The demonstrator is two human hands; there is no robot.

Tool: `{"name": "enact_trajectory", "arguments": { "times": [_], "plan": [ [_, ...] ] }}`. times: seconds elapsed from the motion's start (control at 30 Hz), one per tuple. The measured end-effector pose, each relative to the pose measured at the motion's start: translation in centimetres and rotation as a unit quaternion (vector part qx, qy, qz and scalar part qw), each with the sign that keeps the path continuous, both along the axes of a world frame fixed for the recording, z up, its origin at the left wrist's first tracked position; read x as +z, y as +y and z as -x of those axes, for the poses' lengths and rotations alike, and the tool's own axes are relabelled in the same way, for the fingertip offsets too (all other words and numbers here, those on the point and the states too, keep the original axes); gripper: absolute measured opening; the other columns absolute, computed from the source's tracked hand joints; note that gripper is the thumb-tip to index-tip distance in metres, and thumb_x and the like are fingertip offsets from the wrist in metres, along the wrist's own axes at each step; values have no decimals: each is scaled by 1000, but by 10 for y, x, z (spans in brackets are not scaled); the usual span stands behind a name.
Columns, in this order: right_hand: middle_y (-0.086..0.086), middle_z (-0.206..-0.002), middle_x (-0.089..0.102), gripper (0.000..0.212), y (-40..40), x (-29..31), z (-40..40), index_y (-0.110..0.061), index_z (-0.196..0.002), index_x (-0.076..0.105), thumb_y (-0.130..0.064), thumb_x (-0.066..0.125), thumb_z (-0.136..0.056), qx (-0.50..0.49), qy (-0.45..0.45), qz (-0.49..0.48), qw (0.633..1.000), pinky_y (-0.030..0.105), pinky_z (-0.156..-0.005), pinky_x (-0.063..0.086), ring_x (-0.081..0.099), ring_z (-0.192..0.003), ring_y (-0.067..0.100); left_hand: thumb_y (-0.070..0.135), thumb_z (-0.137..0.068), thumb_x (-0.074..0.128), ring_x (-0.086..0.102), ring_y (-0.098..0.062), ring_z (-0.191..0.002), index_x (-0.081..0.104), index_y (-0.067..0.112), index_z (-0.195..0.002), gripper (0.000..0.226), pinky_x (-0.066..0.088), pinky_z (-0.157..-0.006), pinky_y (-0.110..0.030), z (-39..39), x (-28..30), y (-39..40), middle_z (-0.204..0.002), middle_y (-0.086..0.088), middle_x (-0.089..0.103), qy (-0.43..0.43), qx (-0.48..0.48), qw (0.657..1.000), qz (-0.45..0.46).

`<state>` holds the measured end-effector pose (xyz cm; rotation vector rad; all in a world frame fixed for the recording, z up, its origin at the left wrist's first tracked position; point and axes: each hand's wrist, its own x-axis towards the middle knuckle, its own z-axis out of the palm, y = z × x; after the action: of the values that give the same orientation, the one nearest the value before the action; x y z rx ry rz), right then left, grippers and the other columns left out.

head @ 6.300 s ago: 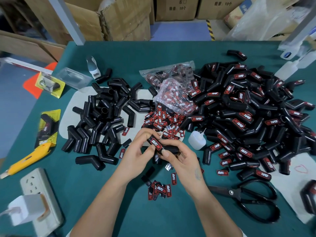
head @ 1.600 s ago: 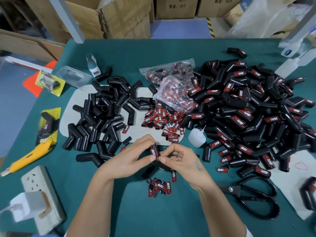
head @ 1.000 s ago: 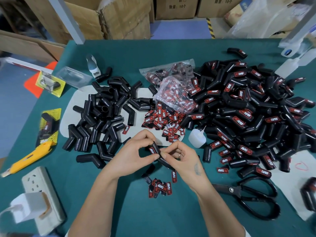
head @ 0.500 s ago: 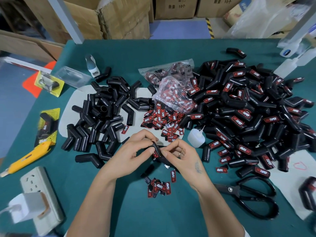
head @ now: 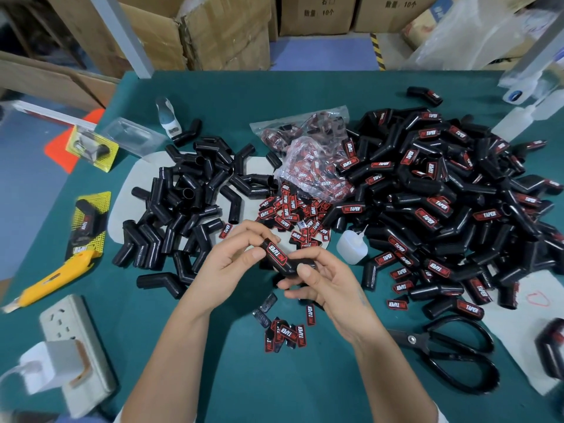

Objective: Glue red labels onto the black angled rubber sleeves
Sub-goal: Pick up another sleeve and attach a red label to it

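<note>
Cardboard boxes stand behind my green bench [head: 305, 96]. Near its front edge, my left hand [head: 232, 264] and right hand [head: 323, 285] pinch one black angled rubber sleeve [head: 285, 261], red label [head: 277, 254] upward. It seems light, pliable; I'd grip beside the label.

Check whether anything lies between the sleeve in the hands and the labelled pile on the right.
The glue bottle stands on the table between the held sleeve and the labelled pile, just right of the right hand. A few loose labels lie there too. Lifted over, nothing else visibly blocks it.
</note>
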<state>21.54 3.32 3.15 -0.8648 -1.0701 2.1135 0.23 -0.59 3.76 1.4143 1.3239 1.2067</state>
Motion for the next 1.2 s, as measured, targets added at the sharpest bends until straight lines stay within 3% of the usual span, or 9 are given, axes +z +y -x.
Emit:
{"name": "enact_trajectory", "arguments": {
  "times": [0.17,0.37,0.5,0.67,0.87,1.0,1.2],
  "plan": [
    [12,-115,71,46,0,1,-1,-18,-116,75,-50,85,-84,9,20,5,1000,31,-79,63,73,-93,24,45,-107,55,59,-31,-124,67,-5,-96,53,43,-109,-36,-1,5,-3,-120,1,62,-21,-16,1000,-13],
    [9,-111,73,26,-1,4,1,-22,-111,77,-35,79,-89,-7,1,-4,1000,31,-79,62,74,-93,24,35,-108,56,57,-37,-127,59,14,-92,27,43,-111,-50,-3,4,-4,-118,0,59,-24,5,999,-46],
    [5,-107,75,25,-3,2,3,-23,-111,77,-34,77,-88,-12,-14,-14,1000,33,-82,62,75,-93,23,16,-103,55,60,-33,-125,55,13,-87,16,45,-110,-48,-5,0,-3,-114,3,57,23,35,997,-72],
    [4,-109,75,26,-3,1,4,-23,-112,76,-34,77,-89,-18,-11,-11,1000,33,-84,62,75,-94,25,15,-103,51,58,-29,-130,60,-2,-89,24,44,-112,-45,-11,-2,-3,-116,2,57,69,58,993,-79],
    [4,-108,75,26,-2,-1,4,-22,-110,77,-32,80,-86,-44,1,1,999,33,-86,61,75,-97,26,19,-108,37,51,-33,-137,60,18,-109,23,37,-117,-37,-14,4,-4,-129,-5,55,2,22,999,-45],
    [7,-109,75,25,-4,-1,6,-22,-109,77,-30,81,-86,-46,-1,-4,999,33,-87,61,76,-99,29,24,-107,45,52,-31,-137,53,9,-99,18,39,-116,-42,-13,-1,-4,-126,-1,54,32,25,999,-32],
    [8,-109,76,23,-6,-4,7,-23,-111,76,-29,80,-89,-56,-7,-18,998,33,-89,61,76,-100,30,20,-109,44,51,-26,-139,56,21,-108,12,37,-116,-32,-10,0,-4,-127,-1,52,75,8,995,-62]
  ]
}}
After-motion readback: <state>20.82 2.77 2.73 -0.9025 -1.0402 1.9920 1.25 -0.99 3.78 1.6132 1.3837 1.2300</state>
